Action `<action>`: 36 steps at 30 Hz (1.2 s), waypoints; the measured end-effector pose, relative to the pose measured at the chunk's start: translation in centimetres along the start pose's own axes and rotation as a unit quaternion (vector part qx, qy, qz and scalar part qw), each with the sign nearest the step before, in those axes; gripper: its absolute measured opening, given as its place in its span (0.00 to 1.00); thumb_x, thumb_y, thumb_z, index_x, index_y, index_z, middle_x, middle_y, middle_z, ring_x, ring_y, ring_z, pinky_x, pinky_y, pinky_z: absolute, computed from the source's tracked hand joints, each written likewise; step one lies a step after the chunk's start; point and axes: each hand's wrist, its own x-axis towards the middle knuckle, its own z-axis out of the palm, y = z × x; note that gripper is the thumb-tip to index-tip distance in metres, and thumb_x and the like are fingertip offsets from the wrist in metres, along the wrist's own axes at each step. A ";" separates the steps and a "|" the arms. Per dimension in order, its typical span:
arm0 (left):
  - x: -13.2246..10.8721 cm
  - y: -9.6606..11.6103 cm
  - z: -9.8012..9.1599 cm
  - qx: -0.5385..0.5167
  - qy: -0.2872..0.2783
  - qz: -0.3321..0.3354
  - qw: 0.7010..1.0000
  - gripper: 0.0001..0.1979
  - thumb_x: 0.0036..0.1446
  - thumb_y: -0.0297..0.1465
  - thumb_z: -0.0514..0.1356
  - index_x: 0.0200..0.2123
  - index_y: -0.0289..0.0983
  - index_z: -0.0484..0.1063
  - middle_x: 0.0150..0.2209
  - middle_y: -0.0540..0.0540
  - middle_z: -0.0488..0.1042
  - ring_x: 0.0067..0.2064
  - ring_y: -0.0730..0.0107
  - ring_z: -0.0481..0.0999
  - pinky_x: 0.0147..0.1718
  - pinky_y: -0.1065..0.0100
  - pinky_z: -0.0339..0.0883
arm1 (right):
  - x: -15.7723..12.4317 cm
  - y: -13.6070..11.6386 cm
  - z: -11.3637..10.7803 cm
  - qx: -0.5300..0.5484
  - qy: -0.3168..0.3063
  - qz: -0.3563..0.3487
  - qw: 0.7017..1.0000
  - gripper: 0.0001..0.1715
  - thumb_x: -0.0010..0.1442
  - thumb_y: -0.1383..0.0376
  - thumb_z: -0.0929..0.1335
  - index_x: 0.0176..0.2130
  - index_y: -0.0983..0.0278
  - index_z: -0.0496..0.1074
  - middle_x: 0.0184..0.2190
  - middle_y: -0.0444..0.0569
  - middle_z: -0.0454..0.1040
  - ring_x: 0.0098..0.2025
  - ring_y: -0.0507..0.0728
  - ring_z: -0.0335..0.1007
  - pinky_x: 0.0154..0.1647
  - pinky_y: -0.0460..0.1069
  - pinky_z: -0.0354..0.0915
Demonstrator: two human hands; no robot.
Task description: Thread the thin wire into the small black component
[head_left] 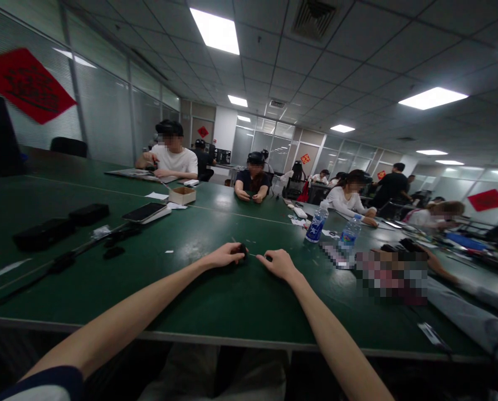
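Observation:
Over the green tabletop (215, 301), my left hand (225, 255) is closed around a small black object (243, 250), whose kind is too small to make out. A short gap separates it from my right hand (277, 263), which is closed on a thin tool with a dark handle (268, 258). The tool's slender shaft points left, toward the black object, and its tip looks apart from it. A small white scrap (169, 252) lies left of my left hand.
A phone (144, 212), an open cardboard box (182, 195) and black cases (44, 233) lie to the left. Two water bottles (316, 223) stand at the right. A co-worker's sleeved arm (466, 312) rests at the near right. Other people sit around the table.

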 end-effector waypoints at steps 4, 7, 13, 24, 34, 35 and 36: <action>-0.1 0.3 -0.1 -0.002 0.011 -0.009 1.000 0.20 0.54 0.40 0.57 0.46 0.33 0.69 0.39 0.44 0.71 0.30 0.73 0.69 0.33 0.69 0.64 | -0.1 -0.1 0.0 0.003 -0.010 -0.008 1.000 0.32 0.61 0.43 0.56 0.33 0.60 0.76 0.30 0.49 0.77 0.32 0.55 0.72 0.33 0.45 0.61; -0.2 0.4 -0.1 -0.001 0.014 -0.012 1.000 0.21 0.54 0.41 0.56 0.46 0.33 0.69 0.39 0.44 0.71 0.30 0.73 0.69 0.33 0.69 0.64 | -0.1 -0.1 0.0 0.009 -0.013 -0.013 1.000 0.33 0.61 0.43 0.56 0.32 0.60 0.76 0.30 0.48 0.77 0.31 0.54 0.71 0.32 0.45 0.61; -0.3 0.5 0.0 0.000 0.023 -0.014 1.000 0.21 0.54 0.41 0.56 0.46 0.33 0.69 0.38 0.44 0.71 0.30 0.73 0.69 0.32 0.70 0.64 | -0.1 0.0 0.1 0.011 -0.008 -0.023 1.000 0.34 0.62 0.42 0.54 0.32 0.61 0.76 0.29 0.49 0.76 0.31 0.54 0.71 0.33 0.45 0.60; -0.6 0.9 -0.2 0.003 0.001 0.005 1.000 0.20 0.54 0.40 0.57 0.46 0.33 0.68 0.37 0.44 0.71 0.30 0.73 0.69 0.32 0.69 0.63 | -0.1 0.1 0.3 0.007 -0.015 -0.033 0.999 0.35 0.62 0.42 0.53 0.32 0.60 0.76 0.27 0.48 0.76 0.29 0.53 0.70 0.31 0.45 0.59; -0.4 0.4 -0.1 0.037 0.006 -0.007 0.999 0.20 0.54 0.43 0.55 0.42 0.34 0.68 0.36 0.46 0.72 0.30 0.72 0.70 0.31 0.69 0.63 | -0.1 -0.2 0.3 -0.031 -0.019 -0.023 0.999 0.34 0.62 0.43 0.53 0.33 0.60 0.76 0.30 0.48 0.77 0.33 0.55 0.71 0.34 0.45 0.59; -0.4 0.4 -0.2 0.045 0.007 -0.014 0.999 0.20 0.54 0.44 0.55 0.41 0.34 0.68 0.36 0.46 0.72 0.30 0.72 0.70 0.31 0.69 0.63 | -0.1 -0.2 0.3 -0.028 -0.018 -0.025 0.999 0.35 0.62 0.43 0.53 0.33 0.60 0.76 0.30 0.48 0.77 0.32 0.54 0.71 0.34 0.45 0.59; -0.4 0.3 -0.2 0.051 0.010 -0.020 0.998 0.20 0.54 0.45 0.55 0.40 0.34 0.68 0.35 0.46 0.72 0.30 0.71 0.70 0.30 0.69 0.63 | -0.1 -0.2 0.2 -0.024 -0.018 -0.027 0.999 0.35 0.63 0.43 0.53 0.34 0.60 0.76 0.30 0.48 0.77 0.32 0.54 0.71 0.34 0.45 0.60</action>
